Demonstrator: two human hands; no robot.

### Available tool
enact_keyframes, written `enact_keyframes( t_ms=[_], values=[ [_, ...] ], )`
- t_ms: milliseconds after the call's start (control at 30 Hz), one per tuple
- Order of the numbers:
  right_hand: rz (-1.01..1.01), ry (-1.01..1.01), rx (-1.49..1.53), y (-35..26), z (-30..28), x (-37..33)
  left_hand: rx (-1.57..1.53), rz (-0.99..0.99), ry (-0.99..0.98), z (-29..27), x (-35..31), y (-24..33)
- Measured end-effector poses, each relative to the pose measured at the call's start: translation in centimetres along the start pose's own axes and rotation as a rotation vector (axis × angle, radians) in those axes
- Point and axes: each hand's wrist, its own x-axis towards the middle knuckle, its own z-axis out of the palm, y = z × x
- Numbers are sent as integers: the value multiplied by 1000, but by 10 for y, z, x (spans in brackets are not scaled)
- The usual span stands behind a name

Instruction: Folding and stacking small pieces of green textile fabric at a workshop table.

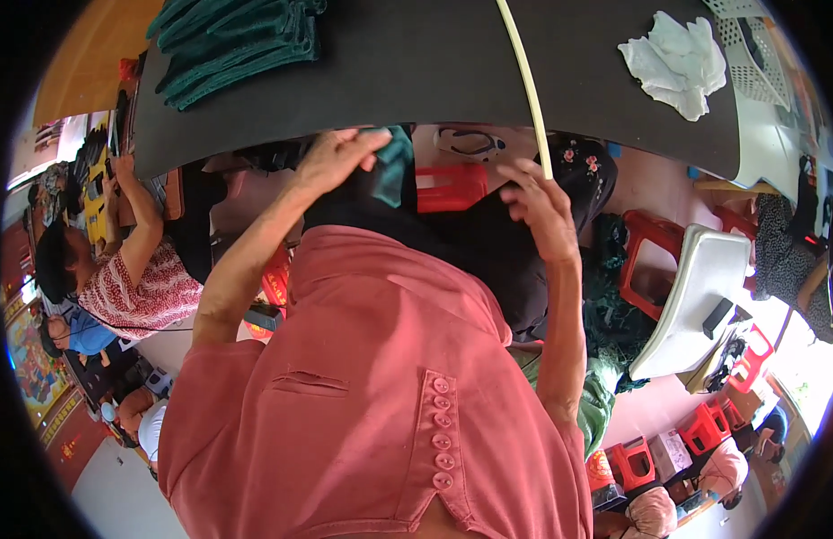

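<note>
My left hand (pixel 336 162) is closed, thumb and fingers pinching a small dark green velvety cloth piece (pixel 394 171) that hangs just below the table's near edge. My right hand (pixel 544 216) is raised over my lap on the right, its fingers apart and slightly blurred. Beside its fingers ends a long, thin, pale yellow stick (pixel 527 81), which reaches across the dark table (pixel 416 63) and past its near edge. Whether the fingers touch the stick's tip is unclear. At the table's far left lies a stack of folded dark green velvety cloth pieces (pixel 241 49).
A crumpled white cloth (pixel 677 63) and a white perforated basket (pixel 753 58) are at the table's right end. A red stool (pixel 451 187) and a slipper (pixel 470 142) show beneath the table. More red stools (pixel 650 260) and a white board (pixel 691 301) stand right. A person (pixel 133 287) sits left.
</note>
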Motion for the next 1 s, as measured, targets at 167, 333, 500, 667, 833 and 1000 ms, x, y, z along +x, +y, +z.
enact_keyframes(
  t_ms=[167,333,500,667,833,1000],
  values=[
    [-393,-136,-252,-7,61,39,-168,102,-323,24,-3,-2],
    [-177,-307,-310,-5,66,45,-271,28,-208,19,-24,13],
    [51,-142,-46,2,39,22,-64,-53,-85,0,-41,-3],
    [-15,-45,97,20,41,12,3,-70,-133,0,-47,-24],
    [-119,-15,186,27,48,8,-618,86,-36,15,-41,-41],
    [-30,-54,77,25,43,4,-822,-58,-101,7,-34,-61]
  ],
)
